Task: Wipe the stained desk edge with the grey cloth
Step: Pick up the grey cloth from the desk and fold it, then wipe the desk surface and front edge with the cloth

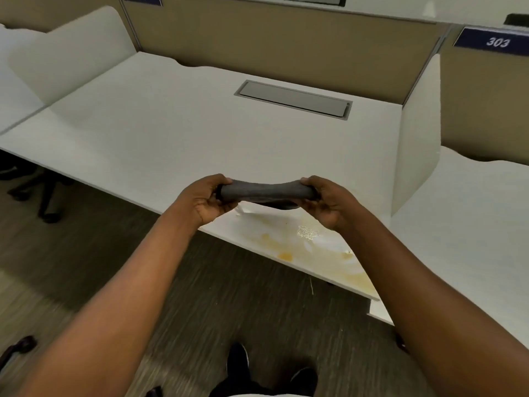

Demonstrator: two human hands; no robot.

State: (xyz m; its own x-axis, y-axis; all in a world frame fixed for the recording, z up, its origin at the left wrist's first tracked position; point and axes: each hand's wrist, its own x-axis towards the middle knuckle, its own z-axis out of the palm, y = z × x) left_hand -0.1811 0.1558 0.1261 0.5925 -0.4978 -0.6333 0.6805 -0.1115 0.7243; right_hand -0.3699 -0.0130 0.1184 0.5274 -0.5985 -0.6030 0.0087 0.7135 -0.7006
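Here, both hands, left hand (204, 200) and right hand (326, 202), pinch the dark grey rolled cloth (264, 193) taut above the white worktop (171, 133), so a narrow roll may smear the yellow-orange stain (286, 247) along its near edge.

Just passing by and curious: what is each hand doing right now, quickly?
Left hand: closed on one end of the grey cloth.
Right hand: closed on the cloth's other end, stretching it above the stained desk edge.
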